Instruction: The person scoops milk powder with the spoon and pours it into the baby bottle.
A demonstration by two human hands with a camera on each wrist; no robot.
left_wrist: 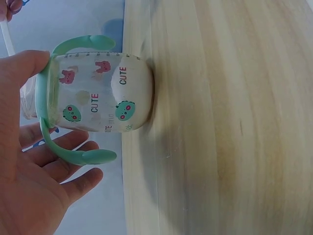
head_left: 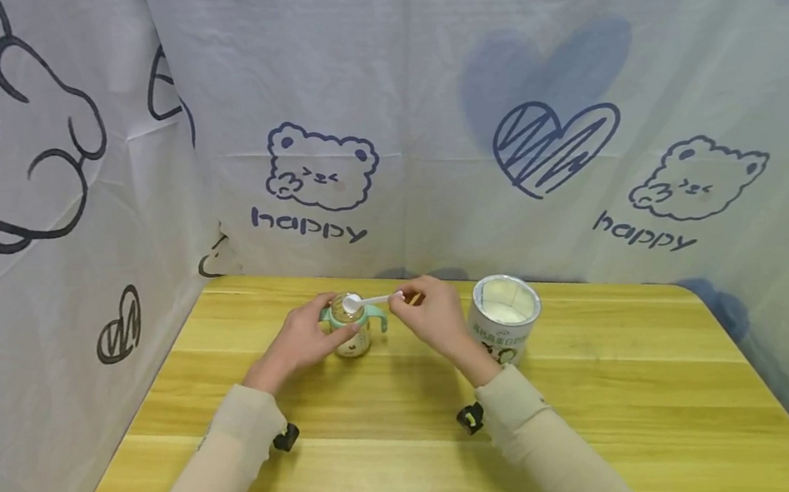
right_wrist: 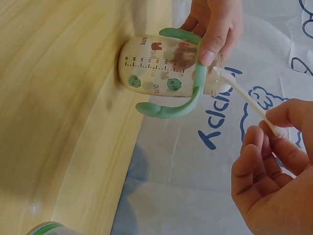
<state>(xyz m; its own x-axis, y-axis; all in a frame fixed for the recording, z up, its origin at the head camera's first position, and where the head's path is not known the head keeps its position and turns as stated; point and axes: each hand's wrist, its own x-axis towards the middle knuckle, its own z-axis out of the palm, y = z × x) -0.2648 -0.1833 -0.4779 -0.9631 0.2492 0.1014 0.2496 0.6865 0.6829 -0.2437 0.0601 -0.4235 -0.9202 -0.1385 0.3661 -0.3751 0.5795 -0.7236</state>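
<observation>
A clear baby bottle (head_left: 353,345) with a mint-green two-handled collar (left_wrist: 43,93) stands upright on the table, its top uncapped. Pale powder (left_wrist: 134,88) lies in its lower part. My left hand (head_left: 304,336) holds the bottle by the neck, with the thumb on the collar and fingers on the far side. Between thumb and fingertips, my right hand (head_left: 436,314) pinches the end of a white scoop (right_wrist: 248,101). The scoop's bowl is at the bottle's mouth; whether it holds powder I cannot tell.
To the right of my right hand stands an open white can (head_left: 495,331) with pale powder inside; its rim edge shows low in the right wrist view. The wooden table (head_left: 397,481) meets a printed cloth (head_left: 428,216) at the back and left.
</observation>
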